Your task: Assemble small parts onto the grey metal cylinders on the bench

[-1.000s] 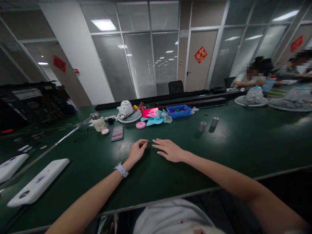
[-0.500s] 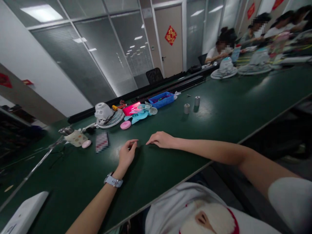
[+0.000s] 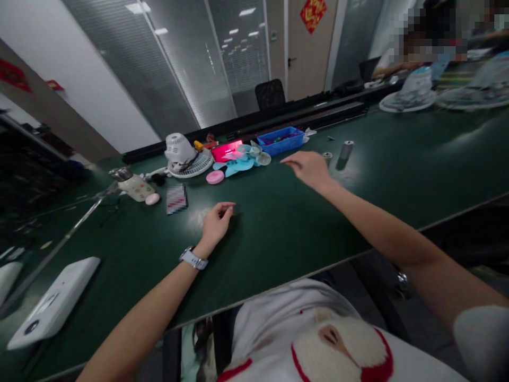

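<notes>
My left hand (image 3: pixel 218 222) hovers low over the green table, with a watch on its wrist. Its thumb and forefinger are drawn together in a pinch, and anything between them is too small to see. My right hand (image 3: pixel 308 168) is farther out over the table, fingers pressed together and pointing left. I cannot make out whether they hold something. Just behind it, one short grey cylinder (image 3: pixel 327 155) is mostly covered by the hand. A second grey cylinder (image 3: pixel 347 148) stands upright to its right. Nearest beyond the fingertips are light-blue fan blades (image 3: pixel 240 165) and a blue bin (image 3: pixel 281 144).
A white fan part (image 3: pixel 178 148) lies at the back left, beside a lit pink-red screen (image 3: pixel 227 152) and a pink round lid (image 3: pixel 215 177). Closer left are a patterned cup (image 3: pixel 137 188) and a white box-like device (image 3: pixel 55 302). People work at the far right.
My right hand has moved away from the left hand, outward and to the right, toward the cylinders. My left hand keeps its pinch. The view has tilted down and turned left.
</notes>
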### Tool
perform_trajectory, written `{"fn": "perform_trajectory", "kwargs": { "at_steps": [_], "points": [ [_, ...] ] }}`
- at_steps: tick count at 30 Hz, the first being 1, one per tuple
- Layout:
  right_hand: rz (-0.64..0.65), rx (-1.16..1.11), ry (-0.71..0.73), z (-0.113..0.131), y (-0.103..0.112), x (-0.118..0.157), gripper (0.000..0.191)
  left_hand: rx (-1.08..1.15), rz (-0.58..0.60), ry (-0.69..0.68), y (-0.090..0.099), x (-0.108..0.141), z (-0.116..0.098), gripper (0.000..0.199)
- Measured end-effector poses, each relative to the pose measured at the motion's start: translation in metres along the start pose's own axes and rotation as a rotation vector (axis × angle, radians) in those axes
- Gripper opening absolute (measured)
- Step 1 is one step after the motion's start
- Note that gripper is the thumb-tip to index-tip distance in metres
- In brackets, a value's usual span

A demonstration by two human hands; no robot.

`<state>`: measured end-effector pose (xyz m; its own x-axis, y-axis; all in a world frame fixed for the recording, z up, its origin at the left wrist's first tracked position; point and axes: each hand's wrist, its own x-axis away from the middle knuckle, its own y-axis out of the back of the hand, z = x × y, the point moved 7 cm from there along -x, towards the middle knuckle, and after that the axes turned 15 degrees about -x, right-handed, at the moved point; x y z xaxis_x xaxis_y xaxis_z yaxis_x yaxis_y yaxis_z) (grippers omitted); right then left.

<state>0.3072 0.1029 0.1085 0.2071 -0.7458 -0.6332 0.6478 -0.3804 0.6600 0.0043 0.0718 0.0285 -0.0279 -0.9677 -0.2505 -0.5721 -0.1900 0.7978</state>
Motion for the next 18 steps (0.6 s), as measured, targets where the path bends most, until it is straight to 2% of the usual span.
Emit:
{"fn": "perform_trajectory", "kwargs": {
  "at_steps": [3,5,7,10,18],
  "points": [
    [-0.144,0.131,-0.242,-0.056,0.041,-0.004,0.028,0.011,-0.005,0.002,0.0,0.001,-0.001,0.03],
    [-0.143,0.176,-0.376,-0.086,0.054,-0.001,0.029,0.013,0.003,-0.002,0.0,0.001,-0.002,0.03],
    [-0.116,0.195,-0.464,-0.106,0.059,0.004,0.029,0.01,0.005,-0.003,0.0,0.001,-0.003,0.03],
    [-0.104,0.211,-0.512,-0.118,0.059,0.007,0.028,0.005,0.005,0.002,0.001,0.002,-0.004,0.029],
    [-0.124,0.225,-0.506,-0.115,0.057,0.005,0.028,-0.008,0.001,-0.011,0.0,0.001,-0.003,0.03]
  ]
}}
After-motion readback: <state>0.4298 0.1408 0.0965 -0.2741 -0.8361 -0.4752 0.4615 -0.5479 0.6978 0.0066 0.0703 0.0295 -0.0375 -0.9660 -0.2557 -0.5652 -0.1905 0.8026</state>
